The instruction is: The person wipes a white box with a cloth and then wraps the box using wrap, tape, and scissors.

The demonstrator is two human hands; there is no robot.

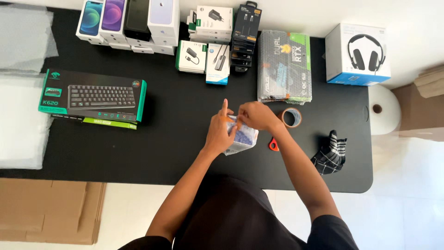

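Observation:
Both my hands meet over a small box wrapped in bubble wrap [241, 139] near the middle of the black table [175, 134]. My left hand [221, 130] grips the box's left side, index finger pointing up. My right hand [255, 115] pinches the wrap at the box's top edge. The box looks bluish through the wrap; my hands hide most of it. A roll of clear tape [291, 117] lies just right of my right hand. A small orange cutter [274, 145] lies under my right forearm.
A keyboard box [92, 97] lies at the left. Phone boxes [129, 21], charger and cable boxes [212, 41], a wrapped graphics card box [283, 65] and a headset box [357, 53] line the far edge. A striped cloth [330, 155], bubble wrap roll [383, 109] and flat cardboard [46, 210] lie around.

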